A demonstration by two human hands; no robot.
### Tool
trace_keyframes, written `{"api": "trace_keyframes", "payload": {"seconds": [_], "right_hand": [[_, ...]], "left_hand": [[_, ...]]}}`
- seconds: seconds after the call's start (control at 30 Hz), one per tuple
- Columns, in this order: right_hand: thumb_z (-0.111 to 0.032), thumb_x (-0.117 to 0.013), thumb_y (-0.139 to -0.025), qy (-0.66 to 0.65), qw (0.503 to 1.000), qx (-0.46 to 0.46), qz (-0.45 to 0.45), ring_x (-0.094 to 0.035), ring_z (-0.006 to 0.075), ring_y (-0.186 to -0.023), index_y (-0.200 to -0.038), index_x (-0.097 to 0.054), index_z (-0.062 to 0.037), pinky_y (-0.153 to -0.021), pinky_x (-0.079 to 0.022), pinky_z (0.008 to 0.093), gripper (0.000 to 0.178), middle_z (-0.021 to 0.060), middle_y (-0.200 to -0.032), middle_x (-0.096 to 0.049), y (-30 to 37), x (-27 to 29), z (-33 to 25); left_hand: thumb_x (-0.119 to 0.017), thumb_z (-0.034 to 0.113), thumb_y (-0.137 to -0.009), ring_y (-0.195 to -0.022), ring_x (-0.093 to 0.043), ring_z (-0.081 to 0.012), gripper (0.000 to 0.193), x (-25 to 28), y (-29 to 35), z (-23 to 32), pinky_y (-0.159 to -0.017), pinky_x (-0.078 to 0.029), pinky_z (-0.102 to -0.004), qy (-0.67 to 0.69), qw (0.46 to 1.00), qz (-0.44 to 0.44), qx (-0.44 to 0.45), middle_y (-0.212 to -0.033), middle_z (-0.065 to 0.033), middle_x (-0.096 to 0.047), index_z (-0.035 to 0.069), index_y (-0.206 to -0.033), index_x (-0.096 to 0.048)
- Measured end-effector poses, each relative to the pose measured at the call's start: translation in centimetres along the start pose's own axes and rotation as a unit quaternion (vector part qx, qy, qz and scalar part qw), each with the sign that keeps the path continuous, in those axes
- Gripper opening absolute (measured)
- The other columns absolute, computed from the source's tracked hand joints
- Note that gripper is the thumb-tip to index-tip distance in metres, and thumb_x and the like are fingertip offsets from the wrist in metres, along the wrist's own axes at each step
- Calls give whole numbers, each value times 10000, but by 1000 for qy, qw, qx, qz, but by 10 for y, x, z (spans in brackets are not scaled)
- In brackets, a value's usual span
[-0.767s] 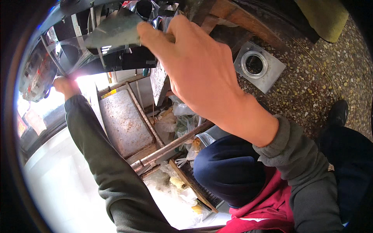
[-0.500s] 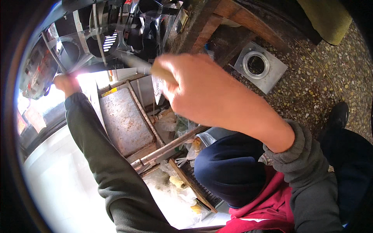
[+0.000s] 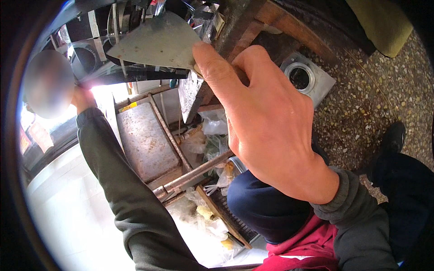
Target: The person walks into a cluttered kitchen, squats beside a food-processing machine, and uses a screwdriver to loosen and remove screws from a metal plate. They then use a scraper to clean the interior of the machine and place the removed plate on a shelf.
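My right hand (image 3: 271, 113) is closed around the grip of a scraper (image 3: 156, 43), its thumb pressed along the base of the wide, triangular metal blade. That blade points up and left, in front of black panels (image 3: 101, 22) with round and slotted openings. Most of the scraper's grip is hidden in my fist. At the left, my stretched-out left hand (image 3: 82, 100) is at the lower edge of the black panels, next to bright glare. A blurred patch and the glare hide its fingers.
Below the panels stands a rusty metal box (image 3: 147, 140) beside a tubular frame (image 3: 194, 174). Clear plastic bags (image 3: 214, 126) lie among the frame's bars. Farther right, a square metal plate with a round opening (image 3: 316, 83) rests on the speckled floor (image 3: 370, 104), near a wooden beam (image 3: 294, 29).
My right hand has turned and come to the right and nearer. The scraper's blade now shows its broad face instead of a thin blurred edge. My left arm has hardly moved.
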State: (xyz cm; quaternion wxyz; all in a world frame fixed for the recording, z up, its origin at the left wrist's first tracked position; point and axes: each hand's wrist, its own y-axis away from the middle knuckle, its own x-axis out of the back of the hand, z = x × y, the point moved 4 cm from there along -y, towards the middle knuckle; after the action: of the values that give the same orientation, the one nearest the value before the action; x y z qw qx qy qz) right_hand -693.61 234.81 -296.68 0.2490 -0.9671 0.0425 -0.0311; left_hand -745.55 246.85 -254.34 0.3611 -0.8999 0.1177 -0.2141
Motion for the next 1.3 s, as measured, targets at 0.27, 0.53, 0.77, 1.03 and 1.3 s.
{"api": "trace_keyframes", "payload": {"seconds": [0.27, 0.53, 0.77, 1.03, 1.3], "right_hand": [[-68, -674, -842, -10, 1000, 26, 5, -622, 266, -771, -1331, -604, -88, -513, -528, 353, 494, 97, -874, -508, -1, -8, 4], [-74, -648, -930, -175, 983, -52, -12, -693, 384, -818, -1205, -568, 34, -659, -556, 492, 306, 226, -913, -621, -18, -31, 7], [-197, -541, -1042, -436, 862, -247, -83, -584, 306, -667, -949, -552, -2, -673, -457, 454, 216, 163, -759, -586, -39, -83, 0], [-231, -556, -995, -508, 805, -293, -88, -634, 253, -705, -953, -617, 2, -680, -513, 433, 244, 115, -741, -627, -85, -144, 8], [-209, -579, -967, -491, 825, -271, -70, -678, 398, -859, -1002, -627, 39, -783, -522, 484, 255, 238, -892, -687, -80, -124, 1]], "left_hand": [[-725, 203, -845, -717, -705, -314, 274, 7, 3, 8, -625, -522, -462, 16, 1000, -7, 13, -796, -195, -737, -46, -736, -700], [-732, 202, -843, -706, -698, -313, 275, 16, 14, 13, -623, -517, -462, 22, 1000, -5, 19, -786, -195, -734, -49, -733, -700], [-738, 200, -841, -696, -691, -312, 276, 34, 17, 28, -622, -513, -463, 22, 1000, -4, 14, -777, -194, -732, -51, -730, -700], [-748, 175, -795, -668, -695, -316, 275, 47, 23, 44, -597, -507, -471, -56, 996, 24, -69, -713, -192, -716, -57, -665, -680], [-495, 100, -905, -829, -682, -327, 225, 30, 17, 36, -682, -596, -469, 392, 917, 16, 76, -1025, -204, -668, -78, -958, -622]]}}
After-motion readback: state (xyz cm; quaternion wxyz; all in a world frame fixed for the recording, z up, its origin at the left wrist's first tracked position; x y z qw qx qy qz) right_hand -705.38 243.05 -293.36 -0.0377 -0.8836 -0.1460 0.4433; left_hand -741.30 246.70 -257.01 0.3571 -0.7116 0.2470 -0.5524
